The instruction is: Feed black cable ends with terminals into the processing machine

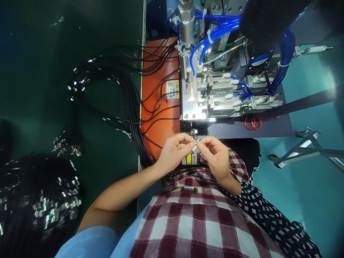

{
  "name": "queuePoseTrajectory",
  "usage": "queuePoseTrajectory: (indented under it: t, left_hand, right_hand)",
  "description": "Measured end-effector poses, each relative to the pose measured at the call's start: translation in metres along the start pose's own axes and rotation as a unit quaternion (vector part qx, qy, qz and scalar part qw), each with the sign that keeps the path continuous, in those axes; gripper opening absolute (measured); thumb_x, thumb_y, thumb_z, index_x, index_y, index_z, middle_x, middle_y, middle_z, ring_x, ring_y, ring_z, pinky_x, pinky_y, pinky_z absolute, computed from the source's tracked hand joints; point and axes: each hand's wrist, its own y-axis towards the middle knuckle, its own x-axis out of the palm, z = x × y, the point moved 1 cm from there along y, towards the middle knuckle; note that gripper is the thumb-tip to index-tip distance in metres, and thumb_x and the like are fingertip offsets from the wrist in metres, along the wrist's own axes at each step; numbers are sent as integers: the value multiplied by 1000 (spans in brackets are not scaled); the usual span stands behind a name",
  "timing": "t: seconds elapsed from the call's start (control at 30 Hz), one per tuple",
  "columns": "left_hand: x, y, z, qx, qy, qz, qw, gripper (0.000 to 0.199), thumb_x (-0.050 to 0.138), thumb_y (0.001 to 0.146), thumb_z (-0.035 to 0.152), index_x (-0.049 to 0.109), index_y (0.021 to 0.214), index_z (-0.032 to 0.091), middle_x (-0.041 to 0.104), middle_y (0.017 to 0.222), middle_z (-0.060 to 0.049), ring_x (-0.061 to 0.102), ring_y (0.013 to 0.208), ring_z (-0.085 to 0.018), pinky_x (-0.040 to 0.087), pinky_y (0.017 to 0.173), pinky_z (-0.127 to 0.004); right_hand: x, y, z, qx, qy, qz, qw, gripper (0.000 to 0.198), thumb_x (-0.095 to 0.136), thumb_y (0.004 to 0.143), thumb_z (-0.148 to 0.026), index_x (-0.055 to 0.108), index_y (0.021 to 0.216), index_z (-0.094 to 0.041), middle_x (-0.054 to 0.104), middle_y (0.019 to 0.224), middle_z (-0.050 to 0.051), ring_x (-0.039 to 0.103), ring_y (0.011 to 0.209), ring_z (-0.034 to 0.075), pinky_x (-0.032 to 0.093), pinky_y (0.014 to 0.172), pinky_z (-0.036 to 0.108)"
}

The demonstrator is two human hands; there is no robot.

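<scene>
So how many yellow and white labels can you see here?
2: one label on the orange panel, another label between the left hand and right hand, partly covered by fingers. More may be hidden.

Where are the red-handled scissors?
In the head view, the red-handled scissors lie right of centre on the dark tabletop, beside the machine, beyond the right hand.

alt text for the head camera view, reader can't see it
A person's left hand and right hand pinch something tiny between them, before a metal machine with blue tubes. Black cables cross an orange panel at left; red-handled scissors lie right.
</scene>
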Motion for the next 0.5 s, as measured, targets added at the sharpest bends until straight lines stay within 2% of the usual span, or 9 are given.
queuePoseTrajectory:
  t: [0.2, 0.4, 0.43, 0.5]
  left_hand:
    - [1, -1, 0, 5, 6, 5, 1000, 28, 74, 77, 38, 60, 75, 14, 44, 53, 8, 37, 41, -3, 29, 39, -16]
    - [2, -2, 0, 24, 27, 1, 999, 26, 72, 79, 36, 60, 75, 13, 50, 57, 6, 41, 43, -3, 32, 41, -15]
    - [2, -2, -2, 33, 34, 3, 999, 24, 71, 80, 34, 60, 76, 13, 52, 60, 5, 43, 45, -4, 35, 42, -15]
    - [2, -3, -6, 70, 60, 16, 996, 19, 69, 83, 31, 62, 78, 13, 57, 67, 2, 50, 52, -6, 40, 48, -17]
  right_hand:
    - [-2, 1, -2, -17, -9, -8, 1000, 9, 68, 83, -28, 67, 83, -20, 64, 75, 0, 50, 59, 11, 41, 55, 26]
    - [-3, 1, -10, -124, -124, 12, 984, 10, 66, 84, -21, 65, 74, -19, 61, 73, 0, 53, 65, 12, 43, 61, 26]
    - [-3, 1, -10, -120, -124, 10, 985, 11, 66, 84, -21, 64, 74, -19, 60, 72, 0, 52, 64, 12, 43, 61, 26]
    - [-3, 2, -9, -65, -79, -11, 995, 12, 66, 85, -24, 62, 74, -19, 57, 69, -1, 49, 59, 10, 41, 57, 26]
